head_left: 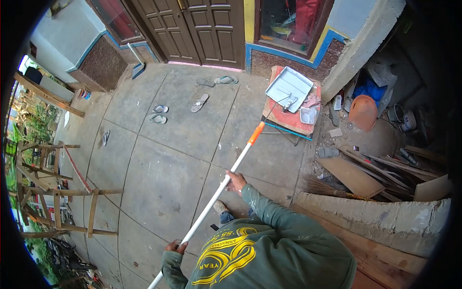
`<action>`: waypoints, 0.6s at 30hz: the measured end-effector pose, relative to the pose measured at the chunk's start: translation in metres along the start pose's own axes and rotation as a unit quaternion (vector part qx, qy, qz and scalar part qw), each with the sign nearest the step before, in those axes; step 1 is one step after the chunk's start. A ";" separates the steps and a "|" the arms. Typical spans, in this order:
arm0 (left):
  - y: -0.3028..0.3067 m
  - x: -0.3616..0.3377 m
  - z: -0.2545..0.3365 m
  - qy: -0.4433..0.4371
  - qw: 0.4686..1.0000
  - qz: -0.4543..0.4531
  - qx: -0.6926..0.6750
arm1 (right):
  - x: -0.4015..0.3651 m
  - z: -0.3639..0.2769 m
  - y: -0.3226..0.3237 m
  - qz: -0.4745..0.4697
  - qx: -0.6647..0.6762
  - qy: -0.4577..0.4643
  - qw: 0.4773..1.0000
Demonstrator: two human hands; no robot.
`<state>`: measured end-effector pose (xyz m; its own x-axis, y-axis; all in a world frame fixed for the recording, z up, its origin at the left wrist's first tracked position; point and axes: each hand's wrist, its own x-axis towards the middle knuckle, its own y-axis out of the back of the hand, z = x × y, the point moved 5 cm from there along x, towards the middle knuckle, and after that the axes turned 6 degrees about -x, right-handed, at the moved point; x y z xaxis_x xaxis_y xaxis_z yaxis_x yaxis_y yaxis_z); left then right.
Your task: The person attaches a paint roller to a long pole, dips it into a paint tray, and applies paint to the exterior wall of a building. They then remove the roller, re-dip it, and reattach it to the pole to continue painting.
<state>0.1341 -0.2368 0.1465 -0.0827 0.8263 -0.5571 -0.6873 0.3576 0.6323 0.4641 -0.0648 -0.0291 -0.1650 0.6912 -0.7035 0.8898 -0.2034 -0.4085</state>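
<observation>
A long white pole [207, 209] runs diagonally up from the bottom edge. My left hand [176, 246] is closed around its lower part, and my right hand [236, 182] grips it higher up. The pole has an orange end [256, 133], and a thin metal rod reaches from there to a small roller [290, 102] in a paint tray [301, 79]. That tray rests on a red, paint-stained table [279, 113], beside a small white container [308, 115].
Slippers [199, 103] lie on the concrete floor [168, 164] before brown double doors [211, 33]. A wooden trestle [57, 192] stands left. Boards [351, 177], a broom [327, 188], an orange basin [363, 113] and a low concrete wall [375, 216] are right.
</observation>
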 end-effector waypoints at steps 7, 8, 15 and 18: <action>-0.016 0.012 0.018 0.005 1.000 0.026 0.001 | 0.012 -0.023 0.017 0.020 -0.031 0.014 0.999; -0.021 0.019 0.034 -0.024 0.998 0.040 0.035 | 0.018 -0.033 0.023 0.018 -0.034 0.016 0.999; -0.048 0.036 0.044 -0.045 0.998 0.017 0.032 | 0.037 -0.045 0.050 0.070 -0.012 0.034 0.997; -0.043 0.018 0.006 -0.015 1.000 0.005 -0.004 | 0.021 -0.015 0.036 0.057 -0.033 -0.005 0.998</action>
<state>0.1669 -0.2342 0.1123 -0.0682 0.8419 -0.5353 -0.6928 0.3461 0.6326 0.4988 -0.0474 -0.0495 -0.0648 0.6588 -0.7496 0.9293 -0.2339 -0.2858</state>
